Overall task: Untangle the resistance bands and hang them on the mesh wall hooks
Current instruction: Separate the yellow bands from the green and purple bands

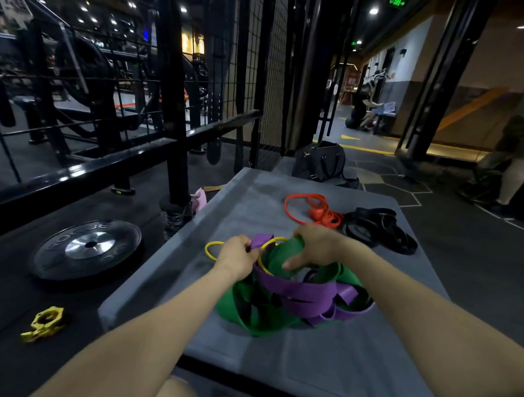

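On the grey mat point(278, 362), left hand point(236, 257) pinches the purple band point(299, 291); right hand's point(315, 244) grip clutches the green band point(285, 255).

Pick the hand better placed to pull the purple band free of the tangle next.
Left, probably. The left hand already pinches the top end of the purple band, so it could draw it out. The right hand grips the green band and can anchor the pile.

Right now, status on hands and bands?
Left hand pinches purple band. Right hand grips green band. Yellow band still tangled in. None hung.
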### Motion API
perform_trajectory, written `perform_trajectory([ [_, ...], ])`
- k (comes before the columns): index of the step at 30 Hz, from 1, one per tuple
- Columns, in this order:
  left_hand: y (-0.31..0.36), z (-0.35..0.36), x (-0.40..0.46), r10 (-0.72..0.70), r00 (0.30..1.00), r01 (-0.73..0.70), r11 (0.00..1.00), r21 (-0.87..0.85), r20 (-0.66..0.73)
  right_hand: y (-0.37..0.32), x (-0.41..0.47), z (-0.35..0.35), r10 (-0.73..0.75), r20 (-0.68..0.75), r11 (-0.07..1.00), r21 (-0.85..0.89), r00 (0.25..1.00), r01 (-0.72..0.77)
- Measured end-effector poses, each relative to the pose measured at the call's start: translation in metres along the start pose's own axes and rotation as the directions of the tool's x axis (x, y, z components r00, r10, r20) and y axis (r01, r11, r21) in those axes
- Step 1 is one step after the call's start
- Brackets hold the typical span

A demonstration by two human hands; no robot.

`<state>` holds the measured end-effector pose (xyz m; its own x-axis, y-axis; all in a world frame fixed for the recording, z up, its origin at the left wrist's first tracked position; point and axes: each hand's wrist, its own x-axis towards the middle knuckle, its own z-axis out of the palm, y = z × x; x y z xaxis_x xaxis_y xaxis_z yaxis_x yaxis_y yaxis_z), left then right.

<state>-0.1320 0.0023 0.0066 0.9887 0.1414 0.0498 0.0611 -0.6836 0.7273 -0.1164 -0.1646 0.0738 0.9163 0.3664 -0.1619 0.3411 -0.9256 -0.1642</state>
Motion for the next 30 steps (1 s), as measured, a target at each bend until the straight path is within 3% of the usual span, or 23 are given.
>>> perform_trajectory([
  [3,-0.005,-0.005,0.002,-0.041,0.999,0.041,0.998,0.048,-0.01,0.008,-0.008,-0.016,-0.014,-0.093,0.948,0.315,0.996,0.042],
  [5,-0.01,-0.009,0.003,-0.08,0.997,0.082,0.994,0.071,-0.022,0.013,-0.016,-0.025,0.002,-0.158,0.81,0.58,0.987,0.091],
  [7,-0.012,-0.012,0.003,-0.103,0.994,0.107,0.991,0.082,-0.047,0.017,-0.024,-0.03,0.012,-0.206,0.606,0.78,0.978,0.157],
  [15,-0.01,-0.019,0.009,-0.192,0.977,0.207,0.959,0.193,-0.097,0.043,-0.031,-0.032,0.158,-0.329,0.244,0.927,0.931,0.286],
  [20,-0.002,-0.012,0.007,-0.15,0.988,0.149,0.946,0.288,-0.018,0.056,-0.036,-0.023,0.197,-0.29,0.314,0.924,0.937,0.22],
  [23,0.006,-0.004,0.003,-0.107,0.994,0.103,0.974,0.201,0.01,0.061,-0.037,-0.017,0.223,-0.27,0.381,0.908,0.937,0.171],
  [27,0.021,0.006,-0.003,0.117,0.99,-0.116,0.993,0.018,-0.076,0.06,-0.038,-0.014,0.171,-0.233,0.423,0.895,0.957,0.142],
  [30,0.035,0.012,-0.003,0.271,0.959,-0.268,0.962,-0.053,0.086,0.054,-0.039,-0.015,0.113,-0.229,0.451,0.879,0.967,0.155],
])
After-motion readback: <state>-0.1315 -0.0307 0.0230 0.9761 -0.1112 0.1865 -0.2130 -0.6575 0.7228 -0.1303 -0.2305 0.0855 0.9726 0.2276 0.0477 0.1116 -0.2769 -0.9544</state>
